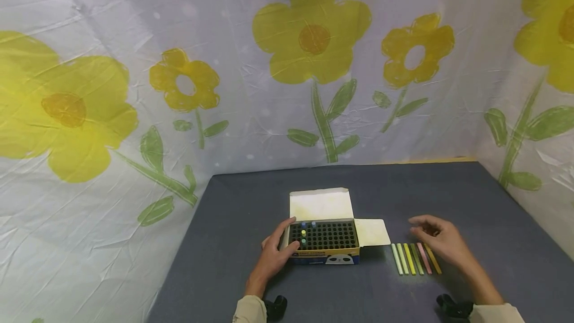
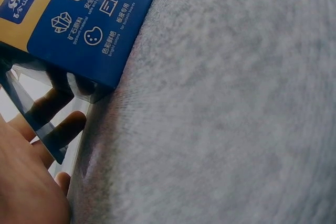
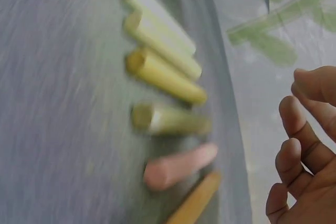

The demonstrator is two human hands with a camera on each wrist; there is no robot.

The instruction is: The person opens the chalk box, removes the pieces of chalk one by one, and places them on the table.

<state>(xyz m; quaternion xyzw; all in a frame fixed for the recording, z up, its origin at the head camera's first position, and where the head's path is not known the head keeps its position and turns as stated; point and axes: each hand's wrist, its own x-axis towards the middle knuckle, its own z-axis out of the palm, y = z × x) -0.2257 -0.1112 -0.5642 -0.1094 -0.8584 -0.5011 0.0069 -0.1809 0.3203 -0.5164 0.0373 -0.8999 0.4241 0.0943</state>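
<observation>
While the left hand [image 1: 273, 258] grips the chalk box [image 1: 324, 243] near the table's [image 1: 233, 213] front edge, few holes filled, the empty, loosely spread right hand [image 1: 441, 243] hovers over six loose chalks [image 1: 416, 258]

I'm at a makeshift craft or recording corner rather than a proper room: a white sheet [image 1: 251, 113] printed with big yellow flowers and green stems hangs wrinkled behind and to both sides, hiding any walls. In front of me is a table [image 1: 233, 223] covered in dark grey felt-like cloth. On it sit an opened box of chalk [image 1: 324, 237] and a row of coloured chalk sticks [image 1: 414, 258], which suits a school-type or hobby setting.
</observation>
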